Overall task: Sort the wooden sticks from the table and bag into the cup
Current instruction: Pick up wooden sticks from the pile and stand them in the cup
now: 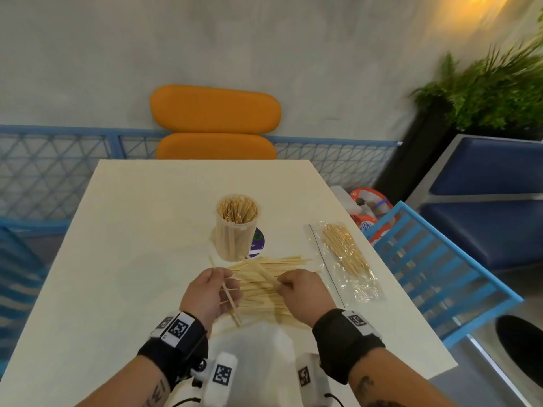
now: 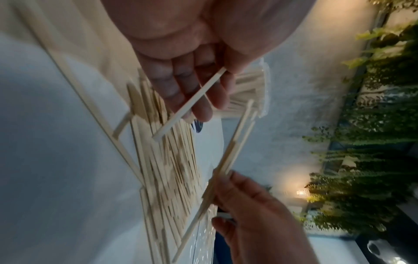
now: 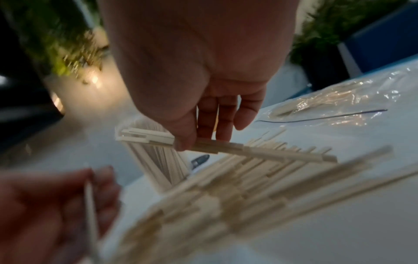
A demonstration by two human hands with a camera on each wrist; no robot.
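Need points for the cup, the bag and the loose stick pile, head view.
cup [image 1: 235, 239]: head view, on its clear side wall.
bag [image 1: 363, 286]: head view, on the crinkled plastic near its lower end.
loose stick pile [image 1: 264, 301]: head view, on the sticks lying between the two hands.

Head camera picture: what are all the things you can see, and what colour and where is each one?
table: one, white, in front of the person
cup: one, clear plastic, mid table, full of upright sticks
loose sticks: a pile, too many to count, pale wood, lying between cup and hands
bag: one, clear plastic, right side of table, sticks inside
round sticker: one, purple and white, on the table behind the cup
chair: one, orange, beyond the far edge
blue chair: one, right of the table
plant: green, far right, black pot
wristbands: two, black, with white markers
left hand: holds a few sticks
right hand: pinches sticks at the pile
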